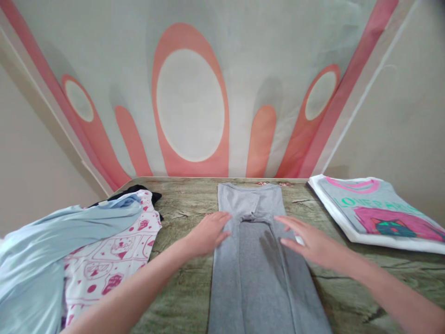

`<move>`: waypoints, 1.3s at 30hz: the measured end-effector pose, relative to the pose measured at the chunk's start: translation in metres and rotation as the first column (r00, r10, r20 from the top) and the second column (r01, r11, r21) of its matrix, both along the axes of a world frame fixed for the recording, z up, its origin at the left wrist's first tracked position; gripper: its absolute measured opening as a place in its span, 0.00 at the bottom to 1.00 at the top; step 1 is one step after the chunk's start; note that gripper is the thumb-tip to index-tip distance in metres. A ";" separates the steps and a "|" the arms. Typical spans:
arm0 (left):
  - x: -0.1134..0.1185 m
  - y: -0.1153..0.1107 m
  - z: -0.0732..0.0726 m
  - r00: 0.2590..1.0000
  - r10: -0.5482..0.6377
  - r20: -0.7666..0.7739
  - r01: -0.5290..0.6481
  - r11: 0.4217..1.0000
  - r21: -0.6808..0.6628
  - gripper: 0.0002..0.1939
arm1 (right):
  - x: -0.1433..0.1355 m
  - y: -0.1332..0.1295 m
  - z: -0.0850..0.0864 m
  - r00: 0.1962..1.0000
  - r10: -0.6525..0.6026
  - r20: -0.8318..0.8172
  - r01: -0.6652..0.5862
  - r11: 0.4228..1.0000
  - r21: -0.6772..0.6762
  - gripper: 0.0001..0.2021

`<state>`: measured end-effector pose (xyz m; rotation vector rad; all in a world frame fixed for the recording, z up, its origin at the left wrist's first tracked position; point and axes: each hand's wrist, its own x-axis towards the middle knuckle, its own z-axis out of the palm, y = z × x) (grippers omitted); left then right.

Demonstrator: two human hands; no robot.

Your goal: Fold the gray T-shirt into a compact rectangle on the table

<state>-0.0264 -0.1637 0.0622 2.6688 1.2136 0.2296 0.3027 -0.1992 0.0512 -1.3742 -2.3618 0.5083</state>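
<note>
A grey shirt (259, 273) lies lengthwise on the table, its sides folded inward into a long narrow strip. Its neckline end points to the far edge, and the near end runs out of view. My left hand (210, 232) is at the strip's left edge, fingers stretched out and apart, with nothing gripped. On the opposite edge, my right hand (302, 236) is open too, thumb and fingers spread over the cloth. Whether the fingertips press on the fabric or hover just above it, I cannot tell.
Left of me is a loose heap with a light blue garment (38, 260), a white-and-pink printed garment (121, 250) and something black (156, 198). A stack topped by a folded grey printed T-shirt (392, 208) sits at right. The wood-patterned table (184, 283) meets a patterned wall (239, 93).
</note>
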 end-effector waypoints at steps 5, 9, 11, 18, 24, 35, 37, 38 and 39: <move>-0.006 0.125 -0.020 0.887 0.387 0.253 -0.379 0.922 -0.083 0.17 | 0.028 0.135 -0.029 0.926 -0.321 -0.197 0.338 0.939 0.059 0.18; -0.005 0.181 -0.029 0.845 0.428 0.319 -0.419 0.902 -0.100 0.17 | 0.043 0.191 -0.049 0.823 -0.454 -0.340 0.501 0.863 0.060 0.16; -0.003 0.193 -0.031 0.851 0.390 0.351 -0.375 0.920 -0.113 0.16 | 0.045 0.203 -0.054 0.840 -0.422 -0.342 0.465 0.884 0.053 0.16; -0.016 0.213 -0.044 0.872 0.263 0.413 -0.234 0.965 -0.120 0.15 | 0.047 0.217 -0.067 0.894 -0.277 -0.351 0.302 0.953 0.016 0.15; -0.027 0.221 -0.054 0.890 0.184 0.417 -0.166 0.983 -0.080 0.13 | 0.051 0.221 -0.070 0.936 -0.205 -0.285 0.222 0.974 0.030 0.17; -0.032 0.225 -0.065 0.925 0.249 0.288 -0.283 0.956 0.081 0.09 | 0.054 0.227 -0.074 0.945 -0.244 -0.217 0.244 0.969 -0.026 0.16; -0.032 0.226 -0.065 0.923 0.235 0.306 -0.270 0.960 0.079 0.09 | 0.052 0.227 -0.073 0.935 -0.250 -0.249 0.248 0.968 -0.043 0.16; -0.032 0.227 -0.065 0.920 0.227 0.319 -0.262 0.962 0.072 0.09 | 0.052 0.227 -0.073 0.929 -0.255 -0.270 0.250 0.967 -0.054 0.17; -0.032 0.228 -0.064 0.915 0.226 0.335 -0.260 0.964 0.059 0.09 | 0.052 0.227 -0.072 0.921 -0.261 -0.288 0.253 0.965 -0.065 0.17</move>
